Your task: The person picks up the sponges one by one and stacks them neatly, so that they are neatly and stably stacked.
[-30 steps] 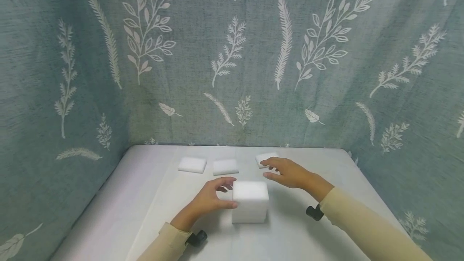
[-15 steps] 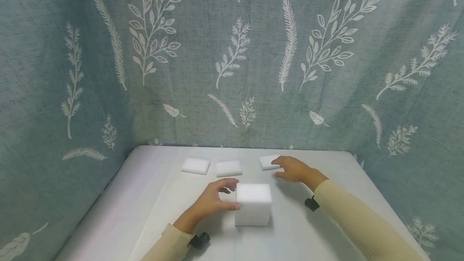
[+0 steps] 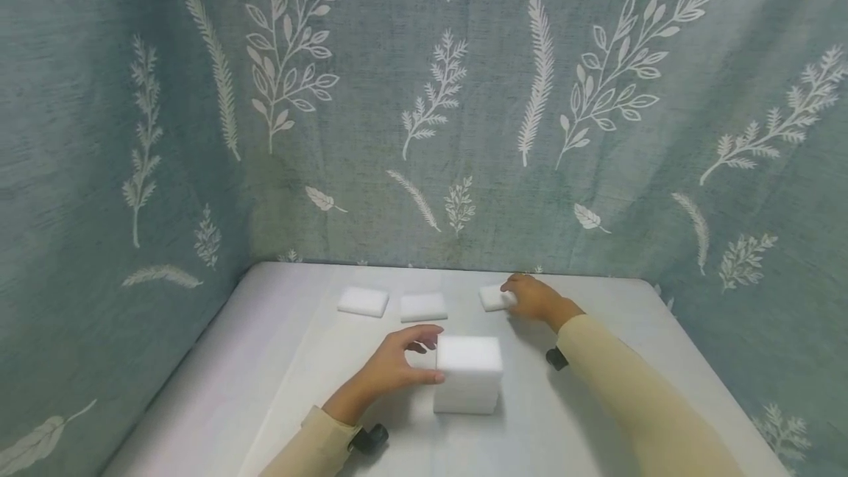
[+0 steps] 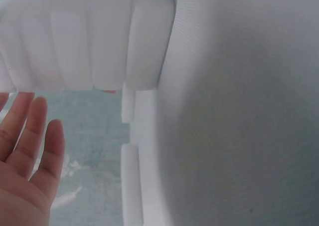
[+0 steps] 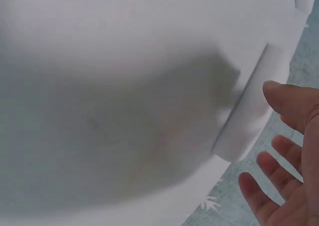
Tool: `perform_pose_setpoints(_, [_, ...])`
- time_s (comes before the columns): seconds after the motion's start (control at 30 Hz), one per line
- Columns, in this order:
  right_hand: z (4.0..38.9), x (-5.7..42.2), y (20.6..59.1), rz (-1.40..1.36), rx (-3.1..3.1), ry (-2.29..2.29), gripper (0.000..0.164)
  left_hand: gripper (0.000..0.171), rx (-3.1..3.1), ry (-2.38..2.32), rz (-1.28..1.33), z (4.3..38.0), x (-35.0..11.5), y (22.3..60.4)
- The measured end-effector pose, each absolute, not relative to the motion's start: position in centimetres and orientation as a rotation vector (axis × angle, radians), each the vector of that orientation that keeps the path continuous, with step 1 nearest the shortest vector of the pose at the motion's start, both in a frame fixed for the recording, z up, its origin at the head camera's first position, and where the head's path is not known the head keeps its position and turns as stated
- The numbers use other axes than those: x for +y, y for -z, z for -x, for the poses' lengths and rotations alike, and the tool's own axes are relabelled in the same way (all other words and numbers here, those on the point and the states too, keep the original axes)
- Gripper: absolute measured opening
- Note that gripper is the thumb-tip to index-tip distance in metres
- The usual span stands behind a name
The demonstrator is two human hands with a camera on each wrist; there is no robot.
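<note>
A neat stack of several white sponge blocks (image 3: 467,377) stands on the white table. My left hand (image 3: 392,363) is at its left side, thumb tip by the front corner and fingertips toward the back corner. Its fingers look relaxed and fairly straight beside the stacked blocks (image 4: 109,41) in the left wrist view. Farther back, my right hand (image 3: 533,297) reaches over the right end of a single white sponge block (image 3: 491,298). In the right wrist view the thumb (image 5: 284,99) overlaps this block, while the other fingers are spread beyond it, apart from the thumb.
Two more white sponge blocks lie flat at the back, one on the left (image 3: 363,301) and one nearer the middle (image 3: 424,307). A leaf-patterned green curtain (image 3: 371,131) hangs behind the table (image 3: 298,359) and along both sides.
My right hand has moved back and down to the single sponge block at the back right. The left hand keeps its place at the stack. The whole head view has shifted slightly.
</note>
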State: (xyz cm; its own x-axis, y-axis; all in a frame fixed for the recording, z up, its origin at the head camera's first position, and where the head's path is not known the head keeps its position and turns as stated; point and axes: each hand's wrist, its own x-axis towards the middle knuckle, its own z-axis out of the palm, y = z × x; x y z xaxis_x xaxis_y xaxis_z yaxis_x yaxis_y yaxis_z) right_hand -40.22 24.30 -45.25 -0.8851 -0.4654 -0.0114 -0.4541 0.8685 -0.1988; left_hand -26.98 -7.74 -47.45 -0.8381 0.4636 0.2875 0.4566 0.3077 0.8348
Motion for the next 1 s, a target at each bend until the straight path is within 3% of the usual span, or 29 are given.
perform_pose_setpoints(1.0, [43.1, 23.4, 46.8, 0.380, 2.924, 0.492, 0.044, 0.063, 2.499, -1.660, -1.016, 27.1, -7.9, 47.9])
